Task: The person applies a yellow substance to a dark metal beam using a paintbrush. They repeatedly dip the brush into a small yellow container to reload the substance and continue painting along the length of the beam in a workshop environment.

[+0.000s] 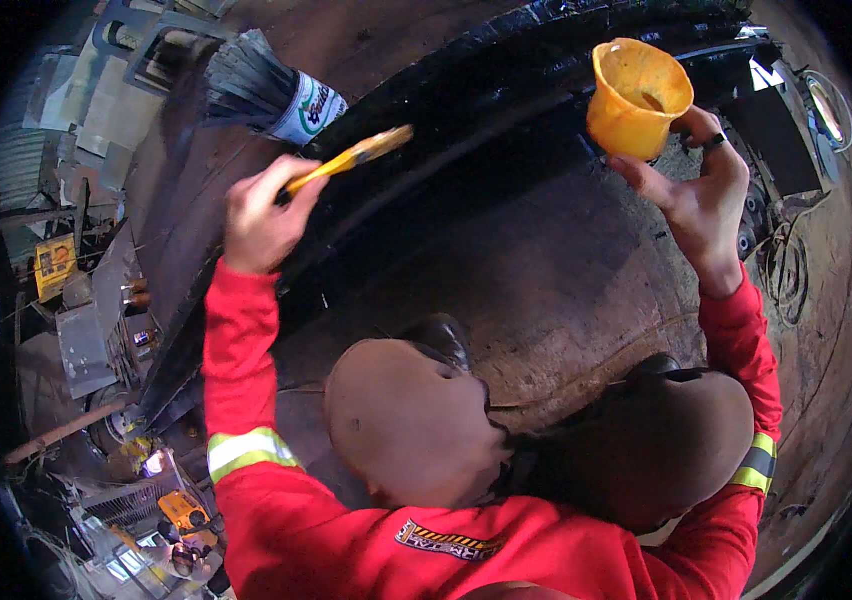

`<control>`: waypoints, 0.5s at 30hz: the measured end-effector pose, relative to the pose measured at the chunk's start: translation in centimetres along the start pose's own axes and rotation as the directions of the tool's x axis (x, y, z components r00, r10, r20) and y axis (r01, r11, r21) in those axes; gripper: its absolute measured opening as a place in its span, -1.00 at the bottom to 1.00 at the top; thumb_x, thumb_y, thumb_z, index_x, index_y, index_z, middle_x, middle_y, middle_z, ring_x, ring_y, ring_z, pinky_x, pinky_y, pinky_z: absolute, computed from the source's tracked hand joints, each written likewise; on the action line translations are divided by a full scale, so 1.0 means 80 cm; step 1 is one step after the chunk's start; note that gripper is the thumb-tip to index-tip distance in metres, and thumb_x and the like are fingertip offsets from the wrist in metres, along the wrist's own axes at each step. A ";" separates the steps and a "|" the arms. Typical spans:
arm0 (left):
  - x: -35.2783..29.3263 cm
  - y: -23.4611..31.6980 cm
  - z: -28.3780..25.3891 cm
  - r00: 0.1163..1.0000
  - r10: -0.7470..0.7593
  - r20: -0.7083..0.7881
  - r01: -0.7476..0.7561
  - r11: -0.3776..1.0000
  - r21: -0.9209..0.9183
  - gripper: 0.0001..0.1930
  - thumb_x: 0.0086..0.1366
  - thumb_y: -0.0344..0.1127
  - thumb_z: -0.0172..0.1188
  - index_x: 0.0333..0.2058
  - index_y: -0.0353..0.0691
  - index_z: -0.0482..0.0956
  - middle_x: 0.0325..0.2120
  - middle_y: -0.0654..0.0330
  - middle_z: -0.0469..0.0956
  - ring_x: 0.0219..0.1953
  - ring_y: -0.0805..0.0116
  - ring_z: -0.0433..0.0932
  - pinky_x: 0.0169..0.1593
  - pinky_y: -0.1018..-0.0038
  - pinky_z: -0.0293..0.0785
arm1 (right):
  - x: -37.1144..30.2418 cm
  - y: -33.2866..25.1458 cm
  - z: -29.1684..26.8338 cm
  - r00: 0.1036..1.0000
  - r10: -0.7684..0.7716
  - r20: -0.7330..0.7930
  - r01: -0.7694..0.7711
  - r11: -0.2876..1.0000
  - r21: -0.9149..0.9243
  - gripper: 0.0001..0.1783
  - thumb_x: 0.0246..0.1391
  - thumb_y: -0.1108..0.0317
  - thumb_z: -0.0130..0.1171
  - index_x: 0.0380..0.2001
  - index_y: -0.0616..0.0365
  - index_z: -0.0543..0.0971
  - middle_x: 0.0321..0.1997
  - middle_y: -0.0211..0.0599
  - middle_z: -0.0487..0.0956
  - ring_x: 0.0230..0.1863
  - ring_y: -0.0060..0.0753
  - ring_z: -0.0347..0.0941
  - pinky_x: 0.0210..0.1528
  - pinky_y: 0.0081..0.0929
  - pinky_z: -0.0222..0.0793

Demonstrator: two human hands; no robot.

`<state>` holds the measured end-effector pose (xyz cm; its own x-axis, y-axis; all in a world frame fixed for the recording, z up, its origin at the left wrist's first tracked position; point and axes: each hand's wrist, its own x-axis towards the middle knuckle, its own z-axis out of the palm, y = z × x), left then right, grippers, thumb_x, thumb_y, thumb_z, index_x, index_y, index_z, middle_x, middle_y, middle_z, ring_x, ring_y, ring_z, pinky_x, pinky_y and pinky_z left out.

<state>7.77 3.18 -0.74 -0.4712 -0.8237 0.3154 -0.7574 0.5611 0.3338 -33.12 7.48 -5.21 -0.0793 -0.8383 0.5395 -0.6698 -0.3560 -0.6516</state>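
Observation:
Pinched in my left hand is a small paintbrush with a yellow handle. Its bristle end points up and right over a long, dark, glossy metal beam; whether the bristles touch it I cannot tell. My right hand grips a yellow plastic cup from its lower right side, thumb and fingers around it. The cup has an uneven, flared rim and stains inside; a dark patch shows at its bottom. Both hands are held apart, cup on the right, brush on the left.
A white printed can holding several grey strips stands beyond my left hand. Metal scraps and sheets crowd the left side. An orange machine sits at lower left. Coiled cable lies at right, near a dark panel.

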 end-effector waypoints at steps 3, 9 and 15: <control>0.011 0.005 0.015 0.999 -0.028 -0.027 0.027 1.000 -0.013 -0.88 0.22 -0.43 0.34 -0.29 -0.31 0.62 -0.43 0.00 0.65 -0.39 0.16 0.69 -0.32 0.41 0.53 | -0.001 -0.007 0.000 1.000 -0.022 0.007 0.022 1.000 -0.002 -0.29 -0.32 0.15 0.65 -0.07 0.25 0.63 -0.17 -0.27 0.62 -0.09 -0.37 0.55 0.08 -0.42 0.41; -0.038 0.001 -0.031 0.994 -0.111 -0.024 0.113 0.985 0.128 -0.90 0.21 -0.49 0.33 -0.30 -0.33 0.64 -0.44 0.04 0.66 -0.37 0.28 0.70 -0.26 0.46 0.56 | 0.000 0.003 -0.013 1.000 0.022 -0.022 -0.023 0.998 -0.059 -0.30 -0.29 0.11 0.64 -0.08 0.26 0.63 -0.16 -0.27 0.63 -0.08 -0.36 0.55 0.09 -0.41 0.41; 0.012 0.006 0.034 0.993 0.070 -0.092 -0.064 0.996 0.066 -0.86 0.21 -0.44 0.36 -0.26 -0.32 0.65 -0.43 0.02 0.66 -0.39 0.20 0.70 -0.29 0.45 0.55 | 0.000 -0.004 -0.002 1.000 -0.012 -0.003 0.012 0.999 0.031 -0.33 -0.28 0.13 0.64 -0.09 0.27 0.63 -0.19 -0.27 0.63 -0.11 -0.37 0.55 0.08 -0.42 0.39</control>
<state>5.75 2.44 -2.68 -0.4795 -0.7713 0.4185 -0.7539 0.6062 0.2532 -33.02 7.64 -4.94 -0.0735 -0.8327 0.5488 -0.6477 -0.3786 -0.6612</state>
